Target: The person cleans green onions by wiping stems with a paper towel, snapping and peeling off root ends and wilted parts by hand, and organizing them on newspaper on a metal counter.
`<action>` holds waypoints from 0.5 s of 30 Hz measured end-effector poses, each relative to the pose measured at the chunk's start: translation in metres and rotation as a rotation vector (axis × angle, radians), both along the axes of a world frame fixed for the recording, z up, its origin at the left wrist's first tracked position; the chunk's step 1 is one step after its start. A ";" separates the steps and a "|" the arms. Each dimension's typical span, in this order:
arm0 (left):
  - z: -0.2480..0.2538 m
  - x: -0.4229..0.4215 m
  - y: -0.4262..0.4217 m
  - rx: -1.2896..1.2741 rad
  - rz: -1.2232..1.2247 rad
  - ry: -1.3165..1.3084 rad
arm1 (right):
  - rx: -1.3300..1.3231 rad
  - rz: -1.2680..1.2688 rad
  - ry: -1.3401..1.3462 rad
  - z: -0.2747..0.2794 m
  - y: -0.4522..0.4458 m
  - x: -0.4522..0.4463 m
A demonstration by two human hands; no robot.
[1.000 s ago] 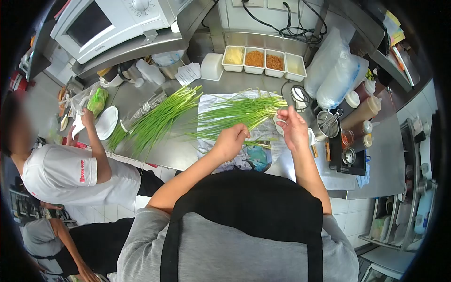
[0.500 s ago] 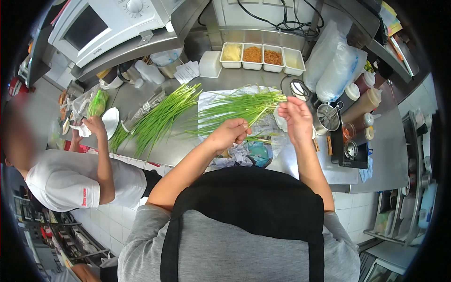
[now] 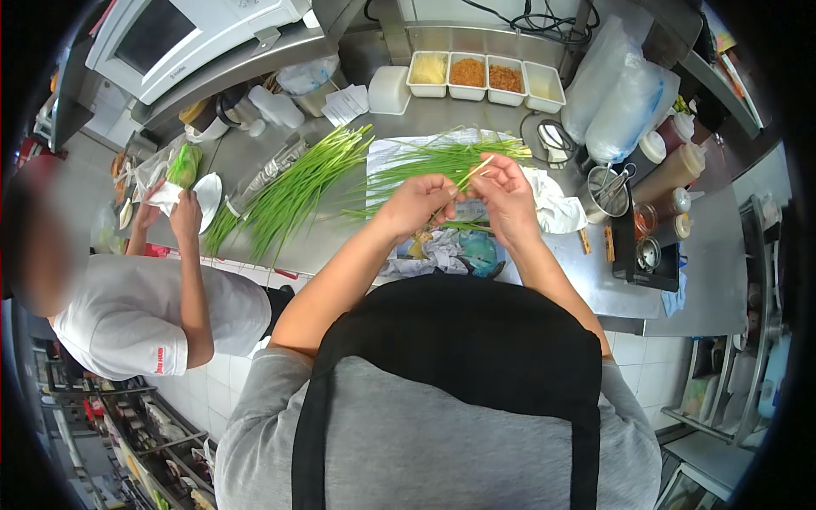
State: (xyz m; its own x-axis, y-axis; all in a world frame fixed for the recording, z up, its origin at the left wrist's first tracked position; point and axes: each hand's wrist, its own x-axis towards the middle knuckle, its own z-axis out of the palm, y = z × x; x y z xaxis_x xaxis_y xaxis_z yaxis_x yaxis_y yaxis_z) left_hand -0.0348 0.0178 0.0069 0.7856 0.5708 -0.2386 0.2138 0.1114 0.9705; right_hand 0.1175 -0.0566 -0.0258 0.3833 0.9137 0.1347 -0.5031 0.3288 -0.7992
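My left hand (image 3: 419, 204) is closed on a thin green stalk with a pale end. Close beside it, my right hand (image 3: 505, 197) pinches the same stalk (image 3: 465, 180) near that pale end. Behind both hands, a bunch of long green stalks (image 3: 446, 159) lies on white paper (image 3: 382, 153). A second, larger bunch (image 3: 302, 191) rests on the steel counter to the left. Below my hands lie crumpled papers (image 3: 438, 252) and a teal crumpled piece (image 3: 480, 252).
Four white tubs (image 3: 467, 78) of food line the back. At right are a metal container (image 3: 603, 194) with utensils, plastic bags (image 3: 616, 102), bottles (image 3: 680, 166) and a black tray (image 3: 646, 259). A co-worker (image 3: 161, 314) stands at left, hands on something white.
My two hands have come together, and a stalk now shows between them. The view has shifted slightly. The co-worker's hands have moved beside the white plate.
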 end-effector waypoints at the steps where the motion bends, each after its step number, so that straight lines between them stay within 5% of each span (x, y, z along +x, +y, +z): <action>1: 0.000 0.000 0.001 -0.030 -0.023 0.005 | -0.002 -0.036 0.000 -0.003 0.002 0.002; 7: 0.005 -0.012 0.015 -0.136 -0.012 -0.014 | -0.081 -0.241 0.078 0.004 -0.001 0.020; 15: -0.008 -0.009 0.017 -0.371 0.008 -0.116 | 0.304 -0.464 -1.301 0.026 -0.013 -0.010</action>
